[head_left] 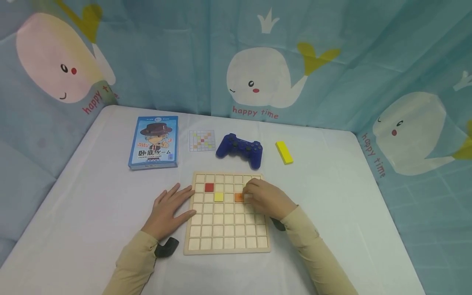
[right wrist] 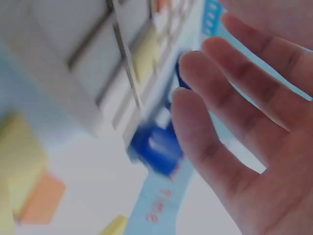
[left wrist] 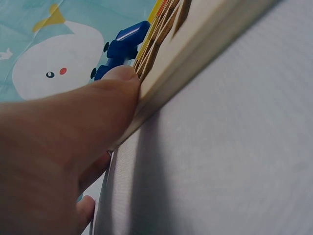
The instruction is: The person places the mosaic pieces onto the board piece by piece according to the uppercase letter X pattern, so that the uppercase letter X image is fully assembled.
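Note:
A wooden grid board (head_left: 226, 235) lies on the white table in front of me. It carries a red tile (head_left: 209, 187), a yellow tile (head_left: 219, 196) and an orange tile (head_left: 239, 197) in its upper rows. My left hand (head_left: 171, 209) lies flat on the table, its straight fingers touching the board's left edge; in the left wrist view the thumb (left wrist: 98, 112) presses the board's rim (left wrist: 205, 49). My right hand (head_left: 265, 198) hovers over the board's upper right, fingertips just right of the orange tile. In the blurred right wrist view its fingers (right wrist: 230, 122) are loosely spread and hold nothing.
Beyond the board lie a blue card box (head_left: 154, 142), a small pattern card (head_left: 202, 140), a blue game controller (head_left: 240, 149) and a yellow block (head_left: 284, 152). A whale-print curtain (head_left: 265, 78) closes off the back and both sides of the table.

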{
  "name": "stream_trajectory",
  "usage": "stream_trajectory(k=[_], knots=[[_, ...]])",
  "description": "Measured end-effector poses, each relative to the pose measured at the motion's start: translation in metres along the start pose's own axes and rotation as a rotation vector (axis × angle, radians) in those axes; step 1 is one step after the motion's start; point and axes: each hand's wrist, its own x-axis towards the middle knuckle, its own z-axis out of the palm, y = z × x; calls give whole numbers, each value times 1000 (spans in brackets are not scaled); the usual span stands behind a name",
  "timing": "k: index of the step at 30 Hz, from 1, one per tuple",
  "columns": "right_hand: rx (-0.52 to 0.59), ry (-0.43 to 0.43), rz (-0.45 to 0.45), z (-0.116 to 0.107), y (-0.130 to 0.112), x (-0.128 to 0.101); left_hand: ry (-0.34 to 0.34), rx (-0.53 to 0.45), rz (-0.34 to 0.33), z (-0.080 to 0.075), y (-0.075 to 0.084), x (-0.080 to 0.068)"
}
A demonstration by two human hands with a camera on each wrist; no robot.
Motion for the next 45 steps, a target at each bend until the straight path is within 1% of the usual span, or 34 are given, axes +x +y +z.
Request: stream_trajectory(k=[2, 5, 10, 15, 19, 24, 30, 37, 45], knots=[[-4, 12, 34, -7, 2, -12, 2, -1, 2, 1, 1, -1], [25, 43, 88, -15, 8, -32, 2, 3, 6, 2, 1, -1], [70, 123, 152, -19, 21, -66, 7, 8, 14, 1, 0, 0], [98, 168, 280, -15, 32, -93, 11, 8, 14, 1, -1, 0], [98, 177, 327, -6, 40, -106, 8, 13, 16, 1, -1, 0], [100, 172, 358, 6, 47, -114, -16, 3, 41, 0, 1, 0], [120, 163, 383, 9, 50, -114, -34, 25, 73, 2, 2, 0], [116, 148, 366, 9, 50, -113, -62, 42, 30, 3, 1, 2], [110, 137, 374, 10, 50, -113, -74, 58, 13, 4, 1, 3]])
